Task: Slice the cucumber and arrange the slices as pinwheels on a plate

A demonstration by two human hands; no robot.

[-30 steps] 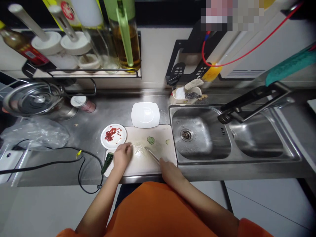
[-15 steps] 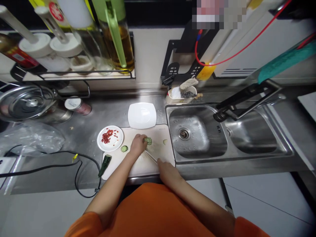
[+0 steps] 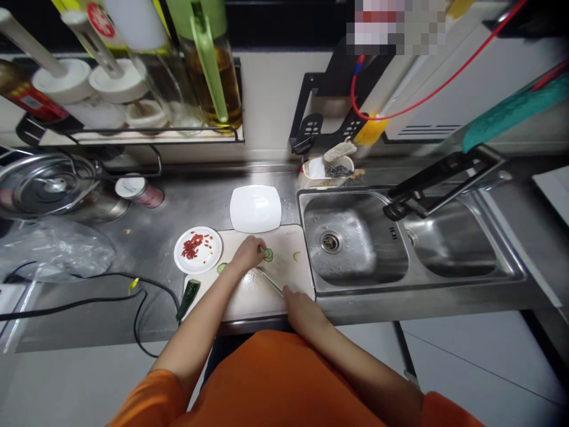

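Observation:
My left hand [image 3: 249, 252] is closed over the left end of a small group of cucumber slices [image 3: 268, 255] on the cutting board [image 3: 288, 234]; its fingertips are partly hidden. In my right hand [image 3: 303, 307] is a knife [image 3: 272, 281], its thin blade slanting up and left toward the left fingers, low over the board. A single pale cucumber piece [image 3: 297, 257] lies to the right. Another cucumber slice [image 3: 221, 268] shows beside my left forearm, partly covered by it. A dark green cucumber length [image 3: 189, 298] rests across the board's left edge.
A white plate with red pieces [image 3: 215, 256] stands at the board's upper left, and a white square dish [image 3: 255, 207] behind it. The double sink [image 3: 306, 237] lies to the right, with a black faucet [image 3: 409, 201] over it. Cables [image 3: 111, 274] run along the left counter.
My left hand and forearm have shifted slightly left, and the forearm now covers part of the slice near the plate. The right hand and knife are nearly where they were.

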